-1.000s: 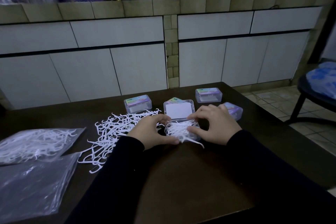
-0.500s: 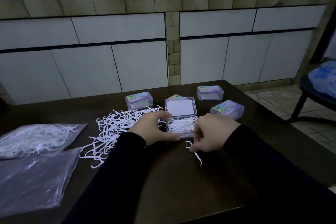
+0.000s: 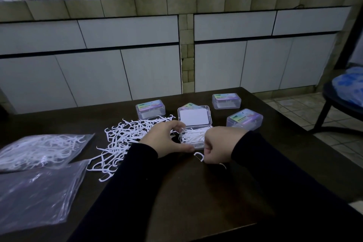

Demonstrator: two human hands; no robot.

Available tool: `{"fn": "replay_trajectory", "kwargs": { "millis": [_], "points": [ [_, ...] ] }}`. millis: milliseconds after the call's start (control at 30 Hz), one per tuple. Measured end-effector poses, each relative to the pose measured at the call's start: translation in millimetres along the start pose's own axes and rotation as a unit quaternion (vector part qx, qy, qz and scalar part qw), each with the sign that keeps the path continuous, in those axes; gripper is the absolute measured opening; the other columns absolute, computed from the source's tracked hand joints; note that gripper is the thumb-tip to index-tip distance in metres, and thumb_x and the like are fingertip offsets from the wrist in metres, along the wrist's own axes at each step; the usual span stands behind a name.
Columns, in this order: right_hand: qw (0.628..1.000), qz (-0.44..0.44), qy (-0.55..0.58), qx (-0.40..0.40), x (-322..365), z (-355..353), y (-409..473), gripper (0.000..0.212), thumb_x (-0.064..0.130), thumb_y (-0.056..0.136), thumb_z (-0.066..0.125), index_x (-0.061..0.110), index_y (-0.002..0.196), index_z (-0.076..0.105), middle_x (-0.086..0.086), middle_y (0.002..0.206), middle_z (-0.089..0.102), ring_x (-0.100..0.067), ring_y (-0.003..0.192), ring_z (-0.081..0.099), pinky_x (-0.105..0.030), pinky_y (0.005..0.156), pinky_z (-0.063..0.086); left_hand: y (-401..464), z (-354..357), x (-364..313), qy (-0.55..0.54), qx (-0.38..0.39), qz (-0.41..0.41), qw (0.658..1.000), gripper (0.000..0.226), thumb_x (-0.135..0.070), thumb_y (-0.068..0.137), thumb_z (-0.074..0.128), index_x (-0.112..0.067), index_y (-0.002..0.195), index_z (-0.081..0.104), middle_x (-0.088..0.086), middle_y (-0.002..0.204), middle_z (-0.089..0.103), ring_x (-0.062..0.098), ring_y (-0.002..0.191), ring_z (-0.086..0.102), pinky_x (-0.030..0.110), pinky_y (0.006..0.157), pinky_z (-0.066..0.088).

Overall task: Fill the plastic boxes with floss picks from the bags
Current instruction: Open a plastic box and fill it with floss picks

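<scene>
The dark table (image 3: 176, 192) fills the lower frame, its near edge cut off. At lower left lie two clear bags (image 3: 39, 192), blurred. A loose pile of floss picks (image 3: 125, 135) lies at centre left. In the centre, the left hand (image 3: 167, 139) holds the open box (image 3: 193, 131), full of picks. The right hand (image 3: 220, 145) pinches one floss pick (image 3: 199, 157), its handle hidden by the fingers.
</scene>
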State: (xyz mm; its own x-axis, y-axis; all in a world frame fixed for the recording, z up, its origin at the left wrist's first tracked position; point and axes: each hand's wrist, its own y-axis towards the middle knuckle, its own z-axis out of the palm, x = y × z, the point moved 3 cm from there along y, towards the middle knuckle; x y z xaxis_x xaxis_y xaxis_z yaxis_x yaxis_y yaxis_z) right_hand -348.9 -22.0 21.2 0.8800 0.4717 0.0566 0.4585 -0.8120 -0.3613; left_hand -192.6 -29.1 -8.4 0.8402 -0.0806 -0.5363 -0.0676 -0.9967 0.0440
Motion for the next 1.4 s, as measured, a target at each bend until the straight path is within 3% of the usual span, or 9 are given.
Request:
{"fn": "replay_trajectory", "kwargs": {
  "millis": [100, 200, 400, 667, 867, 1033, 1200, 1300, 1400],
  "points": [
    [0.998, -0.016, 0.048, -0.031, 2.1, -9.1, -0.5, 0.019, 0.030, 0.093, 0.056, 0.015, 0.102, 0.064, -0.003, 0.098, 0.067, -0.017, 0.095, 0.063, -0.032, 0.090, 0.052, -0.8, -0.7, 0.1, 0.003, -0.001, 0.009, 1.000, 0.073, -0.050, 0.066, 0.080, -0.031, 0.130, 0.051, -0.013, 0.125, 0.058, 0.001, 0.106, 0.046, 0.022, 0.089, 0.037],
    [0.991, -0.045, 0.002, -0.126, 3.2, -22.3, 5.1, 0.023, 0.032, 0.098, 0.045, 0.021, 0.111, 0.061, 0.001, 0.104, 0.065, -0.016, 0.098, 0.059, -0.036, 0.098, 0.039, -0.9, -1.5, 0.0, -0.004, -0.001, 0.008, 1.000, 0.077, -0.050, 0.064, 0.082, -0.030, 0.131, 0.051, -0.012, 0.126, 0.058, 0.003, 0.109, 0.049, 0.023, 0.092, 0.040],
    [0.979, -0.049, -0.047, -0.193, -3.0, -20.3, 37.6, 0.016, 0.030, 0.099, 0.047, 0.029, 0.110, 0.059, 0.006, 0.108, 0.064, -0.015, 0.103, 0.054, -0.041, 0.104, 0.029, -3.5, -2.3, -1.2, -0.010, 0.000, 0.010, 1.000, 0.078, -0.048, 0.064, 0.082, -0.030, 0.132, 0.050, -0.012, 0.126, 0.057, 0.003, 0.109, 0.047, 0.023, 0.092, 0.038],
    [0.954, -0.044, 0.090, -0.283, -28.4, -15.1, 31.2, 0.021, 0.036, 0.099, 0.046, 0.029, 0.112, 0.061, 0.008, 0.116, 0.060, -0.011, 0.106, 0.052, -0.037, 0.101, 0.036, -2.7, -1.7, -0.3, -0.019, 0.004, 0.002, 1.000, 0.075, -0.051, 0.063, 0.082, -0.032, 0.129, 0.051, -0.015, 0.121, 0.058, 0.003, 0.110, 0.049, 0.021, 0.090, 0.038],
    [0.944, 0.010, 0.182, -0.274, -53.3, 8.1, 19.3, 0.053, 0.059, 0.085, 0.058, 0.029, 0.126, 0.046, 0.005, 0.124, 0.048, -0.008, 0.104, 0.049, -0.023, 0.084, 0.045, -3.1, -3.0, -3.0, -0.004, 0.004, 0.006, 1.000, 0.071, -0.050, 0.065, 0.081, -0.032, 0.127, 0.053, -0.013, 0.132, 0.053, 0.001, 0.108, 0.041, 0.022, 0.092, 0.036],
    [0.948, 0.002, 0.202, -0.245, -56.0, 18.3, 16.5, 0.095, 0.056, 0.072, 0.075, 0.031, 0.147, 0.021, 0.006, 0.136, 0.049, -0.011, 0.115, 0.051, -0.031, 0.095, 0.047, -4.8, -4.8, -4.8, 0.006, -0.009, 0.004, 1.000, 0.074, -0.051, 0.063, 0.082, -0.033, 0.128, 0.052, -0.010, 0.138, 0.049, 0.009, 0.123, 0.044, 0.029, 0.102, 0.037],
    [0.926, -0.013, 0.295, -0.233, -58.7, 25.2, 20.2, 0.103, 0.046, 0.068, 0.083, 0.030, 0.145, 0.017, 0.003, 0.137, 0.052, 0.000, 0.076, 0.044, -0.035, 0.092, 0.049, -6.2, -5.3, -5.6, -0.022, -0.038, 0.017, 0.999, 0.076, -0.043, 0.060, 0.087, -0.035, 0.120, 0.042, -0.011, 0.130, 0.051, 0.008, 0.106, 0.047, 0.027, 0.094, 0.043],
    [0.917, -0.013, 0.323, -0.233, -60.8, 25.1, 21.1, 0.105, 0.046, 0.066, 0.084, 0.029, 0.146, 0.017, 0.002, 0.139, 0.051, -0.002, 0.083, 0.046, -0.036, 0.093, 0.048, -6.4, -7.4, -9.6, -0.054, -0.068, 0.035, 0.996, 0.093, -0.034, 0.058, 0.090, -0.035, 0.123, 0.024, -0.011, 0.124, 0.049, 0.008, 0.100, 0.046, 0.026, 0.091, 0.044],
    [0.925, -0.020, 0.307, -0.222, -60.8, 25.9, 23.5, 0.097, 0.049, 0.070, 0.080, 0.029, 0.148, 0.025, 0.005, 0.139, 0.049, -0.003, 0.095, 0.051, -0.026, 0.085, 0.049, -6.9, -7.7, -10.8, -0.032, -0.068, 0.065, 0.995, 0.099, -0.033, 0.061, 0.088, -0.042, 0.137, 0.026, -0.017, 0.118, 0.047, 0.004, 0.104, 0.046, 0.025, 0.094, 0.043]
  ]
}}
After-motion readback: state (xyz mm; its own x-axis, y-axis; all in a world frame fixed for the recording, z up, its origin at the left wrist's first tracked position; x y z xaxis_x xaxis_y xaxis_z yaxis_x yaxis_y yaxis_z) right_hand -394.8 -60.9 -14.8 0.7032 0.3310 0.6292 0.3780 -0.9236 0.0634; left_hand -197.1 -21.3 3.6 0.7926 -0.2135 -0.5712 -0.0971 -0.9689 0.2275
